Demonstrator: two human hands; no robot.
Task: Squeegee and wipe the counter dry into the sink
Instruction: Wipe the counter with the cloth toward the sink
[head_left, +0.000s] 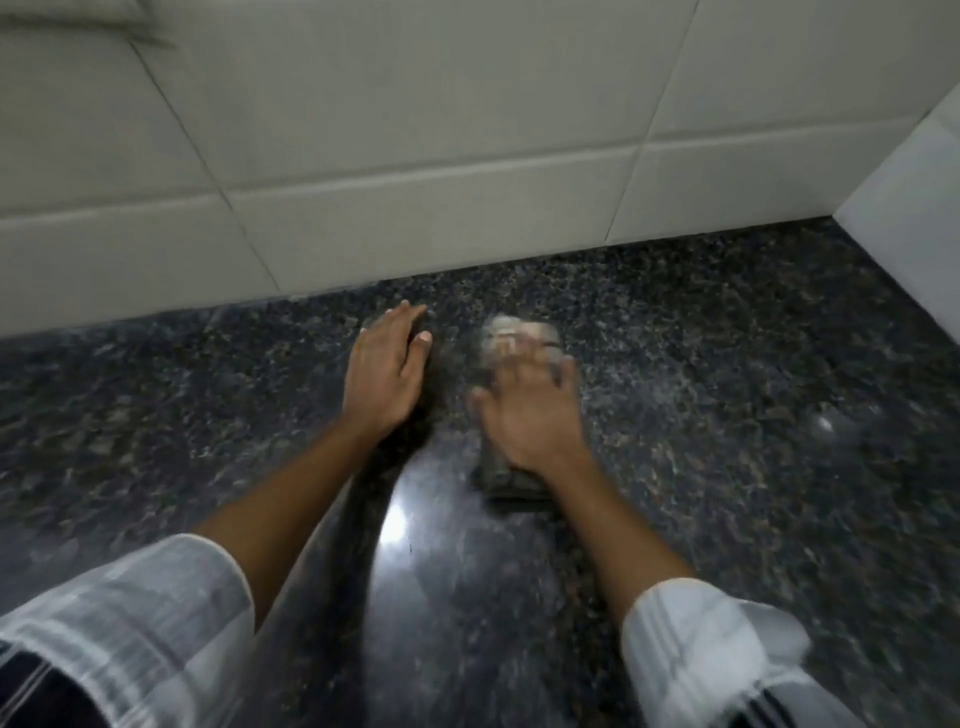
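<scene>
A dark speckled granite counter (727, 441) fills the lower view, glossy with a bright reflection near its middle. My right hand (530, 410) presses flat on a folded grey cloth (506, 480), which is blurred and pokes out beyond my fingertips and behind my wrist. My left hand (387, 366) lies beside it to the left, palm down on the counter with fingers together and thumb out, holding nothing. No squeegee and no sink are in view.
A white tiled wall (415, 156) rises right behind the counter, a little beyond both hands. A second white wall (909, 218) closes the right side, forming a corner. My pale sleeves show at the bottom.
</scene>
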